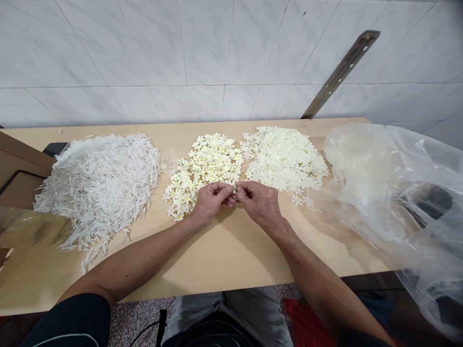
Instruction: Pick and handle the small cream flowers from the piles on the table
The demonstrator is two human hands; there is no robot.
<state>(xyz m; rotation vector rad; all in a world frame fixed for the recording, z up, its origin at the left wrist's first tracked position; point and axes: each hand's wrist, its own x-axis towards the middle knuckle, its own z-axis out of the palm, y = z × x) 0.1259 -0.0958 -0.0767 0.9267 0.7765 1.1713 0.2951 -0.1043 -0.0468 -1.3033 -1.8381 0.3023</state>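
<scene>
My left hand (214,198) and my right hand (259,198) meet above the table, fingertips almost touching. Both are closed in a pinch on a small pale artificial flower (234,188), mostly hidden by the fingers. Just beyond my left hand spreads a pile of small artificial flowers with yellow centres (213,159). Behind my right hand lies another heap of plain creamy-white artificial flowers (285,154). Farther left is a large mound of thin white stem-like pieces (108,183).
A clear plastic bag (376,178) sprawls over the table's right end and hangs off its edge. At far left stand a cardboard box (21,161) and a translucent plastic packet (34,229). A metal strip (342,72) leans against the tiled wall (206,43).
</scene>
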